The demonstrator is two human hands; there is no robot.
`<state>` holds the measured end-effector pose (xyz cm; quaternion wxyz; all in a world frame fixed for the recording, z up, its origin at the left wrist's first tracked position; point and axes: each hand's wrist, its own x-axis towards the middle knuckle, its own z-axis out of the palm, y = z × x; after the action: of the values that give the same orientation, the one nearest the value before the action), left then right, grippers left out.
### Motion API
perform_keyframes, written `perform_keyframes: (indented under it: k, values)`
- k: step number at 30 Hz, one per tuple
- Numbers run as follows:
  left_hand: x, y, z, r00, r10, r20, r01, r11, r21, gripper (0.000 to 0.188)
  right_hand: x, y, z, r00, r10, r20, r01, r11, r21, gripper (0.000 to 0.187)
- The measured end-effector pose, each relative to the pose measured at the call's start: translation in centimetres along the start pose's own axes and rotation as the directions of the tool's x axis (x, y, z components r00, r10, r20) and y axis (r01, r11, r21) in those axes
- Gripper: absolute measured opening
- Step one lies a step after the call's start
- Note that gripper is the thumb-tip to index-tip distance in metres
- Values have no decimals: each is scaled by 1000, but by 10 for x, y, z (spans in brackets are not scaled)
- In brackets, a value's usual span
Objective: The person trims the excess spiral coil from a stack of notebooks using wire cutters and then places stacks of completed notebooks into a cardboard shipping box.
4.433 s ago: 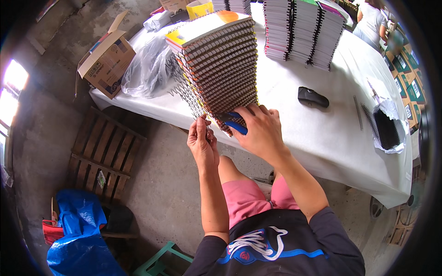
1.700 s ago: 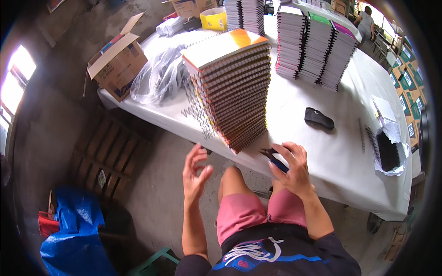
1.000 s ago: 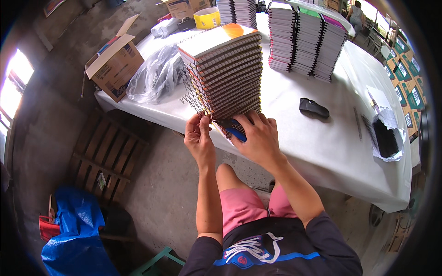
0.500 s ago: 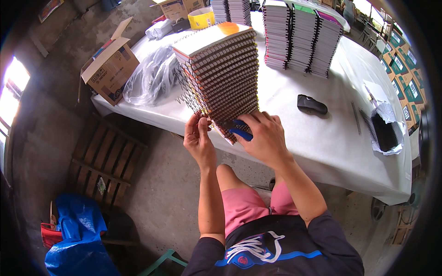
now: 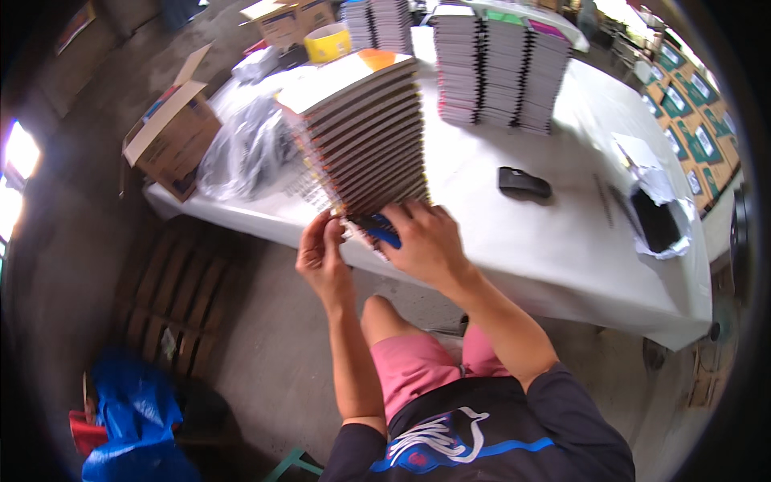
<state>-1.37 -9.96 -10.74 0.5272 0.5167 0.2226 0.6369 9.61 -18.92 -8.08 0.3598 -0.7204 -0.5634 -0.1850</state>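
A tall stack of spiral-bound notebooks point(image 5: 371, 132) stands at the table's near edge, its bound side toward me. Loose ends of the binding coils point(image 5: 309, 186) stick out on the left of the stack. My right hand point(image 5: 430, 243) is wrapped round blue-handled pliers point(image 5: 385, 232), whose jaws point left at the lowest notebooks. Close by, my left hand point(image 5: 323, 255) pinches a coil end at the stack's lower left corner; blur and the fingers partly hide it.
More bound notebooks point(image 5: 502, 76) stand in piles behind. A black case point(image 5: 524, 183) and an open packet with dark contents point(image 5: 654, 221) lie to the right. Clear plastic wrapping point(image 5: 249, 149) and an open carton point(image 5: 173, 132) sit left on the white-covered table point(image 5: 554, 249).
The whole view has shifted, so the table and stack appear further left and blurred. Both hands stay at the stack's lower corner, the pliers still in my right.
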Motion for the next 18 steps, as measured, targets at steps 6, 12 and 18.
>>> perform_keyframes:
  k: [6,12,18]
  values:
    - [2,1,-16,1000,13,6,-13,999,38,21,1,-3,12,984,29,175,-59,983,173,27]
    - [1,4,-23,965,-233,116,252,949,-191,28,-8,7,-4,993,55,109,-68,990,122,43]
    - [4,12,-19,943,-258,210,308,915,-260,27,-3,-2,-17,996,71,62,-74,996,54,46]
